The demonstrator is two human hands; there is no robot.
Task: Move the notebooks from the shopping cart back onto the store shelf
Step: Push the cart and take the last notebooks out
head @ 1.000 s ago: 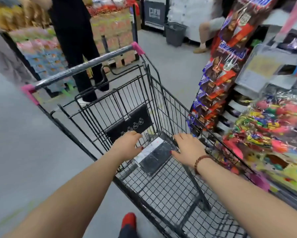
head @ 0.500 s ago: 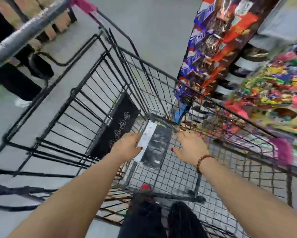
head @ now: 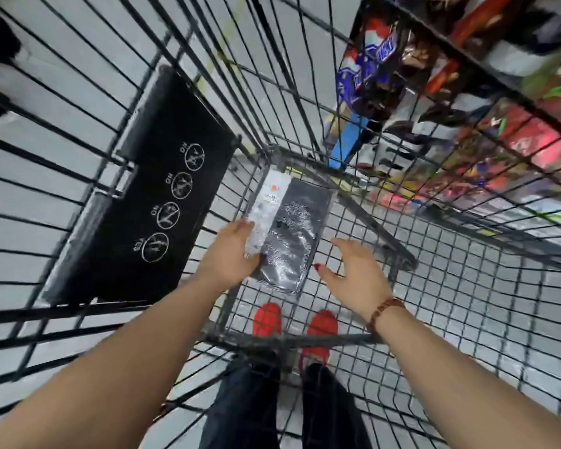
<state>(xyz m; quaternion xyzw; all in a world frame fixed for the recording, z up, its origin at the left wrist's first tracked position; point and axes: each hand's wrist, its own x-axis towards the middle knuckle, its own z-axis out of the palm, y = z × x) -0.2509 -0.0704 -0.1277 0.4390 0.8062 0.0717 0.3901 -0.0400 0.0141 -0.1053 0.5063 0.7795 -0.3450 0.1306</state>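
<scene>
A black notebook (head: 293,228) with a white strip along its left side, wrapped in clear plastic, lies flat on the wire floor of the shopping cart (head: 441,286), near the far corner. My left hand (head: 230,254) grips the notebook's near left edge, thumb on the cover and fingers over the white strip. Just right of the notebook, my right hand (head: 353,273) hovers with fingers spread, holding nothing and a little apart from the cover. Both of my forearms reach down into the basket.
The cart's black fold-down seat panel (head: 162,196) with round warning symbols stands at the left. Store shelves (head: 516,140) of bright sweets and chocolate bars run behind the cart's right wire wall. My red shoes (head: 268,319) show through the mesh below.
My view has tipped down and closer into the basket. My right hand has drawn slightly away from the notebook's right edge and spread its fingers; my left hand stays on the left edge.
</scene>
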